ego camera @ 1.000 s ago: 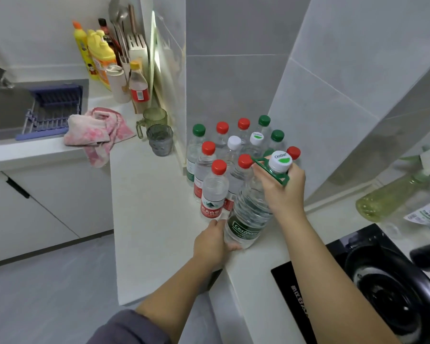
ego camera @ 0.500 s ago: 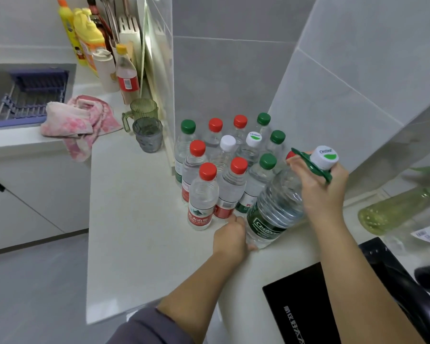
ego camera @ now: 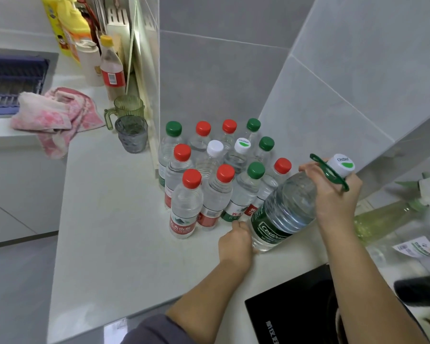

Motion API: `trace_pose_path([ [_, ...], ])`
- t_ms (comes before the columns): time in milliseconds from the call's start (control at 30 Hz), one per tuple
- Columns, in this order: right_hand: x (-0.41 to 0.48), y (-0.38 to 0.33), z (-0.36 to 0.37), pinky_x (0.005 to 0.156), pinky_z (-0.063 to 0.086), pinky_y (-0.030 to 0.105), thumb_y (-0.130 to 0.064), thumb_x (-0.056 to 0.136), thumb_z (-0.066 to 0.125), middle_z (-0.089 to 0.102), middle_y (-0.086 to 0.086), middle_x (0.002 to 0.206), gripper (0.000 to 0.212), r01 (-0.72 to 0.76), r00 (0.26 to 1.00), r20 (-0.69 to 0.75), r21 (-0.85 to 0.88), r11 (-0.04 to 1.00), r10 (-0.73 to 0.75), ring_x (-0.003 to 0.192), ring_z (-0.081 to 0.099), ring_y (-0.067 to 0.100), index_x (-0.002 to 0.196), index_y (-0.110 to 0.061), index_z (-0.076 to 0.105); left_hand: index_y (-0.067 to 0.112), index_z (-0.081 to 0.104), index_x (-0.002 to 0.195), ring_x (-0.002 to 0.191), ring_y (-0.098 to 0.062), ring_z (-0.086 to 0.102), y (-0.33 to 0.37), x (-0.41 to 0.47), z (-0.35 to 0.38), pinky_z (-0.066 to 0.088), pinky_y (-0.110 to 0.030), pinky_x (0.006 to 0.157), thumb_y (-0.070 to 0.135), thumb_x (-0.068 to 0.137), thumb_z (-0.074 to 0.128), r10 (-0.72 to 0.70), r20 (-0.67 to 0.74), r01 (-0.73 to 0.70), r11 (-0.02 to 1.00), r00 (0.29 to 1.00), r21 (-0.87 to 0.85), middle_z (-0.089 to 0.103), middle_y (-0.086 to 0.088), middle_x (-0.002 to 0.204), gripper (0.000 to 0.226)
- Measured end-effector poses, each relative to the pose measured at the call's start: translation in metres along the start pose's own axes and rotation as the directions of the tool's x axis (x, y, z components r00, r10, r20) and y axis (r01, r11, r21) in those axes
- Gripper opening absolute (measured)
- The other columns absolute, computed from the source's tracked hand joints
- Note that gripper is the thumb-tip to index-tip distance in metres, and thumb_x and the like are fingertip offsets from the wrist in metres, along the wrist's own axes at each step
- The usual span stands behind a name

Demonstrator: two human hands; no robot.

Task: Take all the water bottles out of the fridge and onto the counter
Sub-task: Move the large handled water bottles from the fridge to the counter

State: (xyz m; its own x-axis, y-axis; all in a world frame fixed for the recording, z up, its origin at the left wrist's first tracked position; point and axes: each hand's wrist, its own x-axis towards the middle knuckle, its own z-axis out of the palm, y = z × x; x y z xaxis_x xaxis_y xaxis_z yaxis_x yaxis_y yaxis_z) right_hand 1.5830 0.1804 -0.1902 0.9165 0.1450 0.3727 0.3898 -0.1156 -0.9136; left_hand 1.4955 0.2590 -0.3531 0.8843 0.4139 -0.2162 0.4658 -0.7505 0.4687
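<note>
Where the white counter runs out toward nine o'clock, we see a pink cloth slumped at its edge, with a green cup and a grey glass at ten. The small water bottles stand upright, packed close in the tiled corner. At their four o'clock our left hand curls round the base of the large bottle, which leans its cap toward two o'clock (whether the base touches the counter we cannot tell). Our right hand grasps its neck at the green handle.

red-capped bottles 6 | green-capped bottles 4 | white-capped bottles 2 | large bottle 1 | cups 2
</note>
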Motion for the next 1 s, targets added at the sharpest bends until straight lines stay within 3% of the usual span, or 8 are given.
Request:
trace_pose_path([
  [167,0.0,-0.001,0.0,0.068,0.05,0.011,-0.032,0.072,0.076,0.075,-0.004,0.082,0.036,-0.012,1.0,0.003,-0.011,1.0,0.012,0.08,0.071,0.007,0.095,-0.004,0.072,0.005,0.044,0.127,0.099,-0.031,0.064,-0.002,-0.003,-0.003,0.038,-0.035,0.066,0.01,0.088,0.063,0.011,0.007,-0.01,0.999,1.0,-0.036,0.048,-0.011,0.127,0.043],
  [367,-0.001,-0.009,-0.005,0.062,0.047,0.005,-0.024,0.084,0.076,0.072,-0.015,0.076,0.018,-0.07,0.997,0.032,-0.068,0.995,0.073,0.074,0.067,-0.006,0.096,-0.012,0.07,0.009,0.035,0.136,0.109,-0.032,0.06,-0.001,-0.008,0.0,0.048,-0.038,0.084,0.046,0.076,0.078,-0.029,0.092,0.049,0.973,0.995,-0.225,0.04,-0.008,0.136,0.083],
  [467,-0.009,-0.008,-0.004,0.061,0.046,0.005,-0.023,0.083,0.077,0.07,-0.023,0.075,0.013,-0.078,0.997,-0.011,-0.05,0.996,0.078,0.072,0.065,-0.009,0.088,-0.026,0.065,0.009,0.035,0.133,0.113,-0.032,0.059,0.005,-0.007,0.003,0.047,-0.038,0.087,0.046,0.075,0.079,-0.064,0.108,0.092,0.956,0.992,-0.279,0.046,-0.01,0.133,0.082],
  [700,-0.014,-0.007,0.014,0.067,0.049,0.011,-0.018,0.082,0.075,0.068,-0.023,0.07,0.017,-0.042,0.986,-0.161,-0.011,0.999,0.04,0.07,0.063,-0.006,0.08,-0.029,0.062,0.004,0.034,0.135,0.117,-0.033,0.058,0.005,0.002,0.001,0.046,-0.038,0.092,0.036,0.078,0.079,-0.076,0.144,0.113,0.958,0.987,-0.265,0.044,-0.013,0.137,0.079],
  [867,-0.019,-0.008,0.016,0.076,0.05,0.013,-0.038,0.073,0.07,0.068,-0.027,0.08,0.017,0.011,0.981,-0.193,0.001,1.0,-0.01,0.079,0.064,-0.005,0.087,-0.034,0.061,0.005,0.034,0.134,0.115,-0.034,0.058,0.005,0.001,0.003,0.046,-0.04,0.09,0.035,0.079,0.078,-0.077,0.129,0.109,0.96,0.989,-0.257,0.044,-0.013,0.136,0.076],
  [1000,-0.029,-0.005,0.014,0.088,0.048,0.018,-0.048,0.077,0.066,0.067,-0.022,0.096,0.026,0.026,0.986,-0.161,-0.066,0.998,-0.036,0.097,0.062,-0.002,0.1,-0.039,0.057,0.003,0.033,0.135,0.112,-0.031,0.061,0.005,-0.003,0.0,0.049,-0.037,0.085,0.046,0.077,0.077,-0.079,0.103,0.094,0.984,0.992,-0.153,0.047,-0.012,0.135,0.084],
])
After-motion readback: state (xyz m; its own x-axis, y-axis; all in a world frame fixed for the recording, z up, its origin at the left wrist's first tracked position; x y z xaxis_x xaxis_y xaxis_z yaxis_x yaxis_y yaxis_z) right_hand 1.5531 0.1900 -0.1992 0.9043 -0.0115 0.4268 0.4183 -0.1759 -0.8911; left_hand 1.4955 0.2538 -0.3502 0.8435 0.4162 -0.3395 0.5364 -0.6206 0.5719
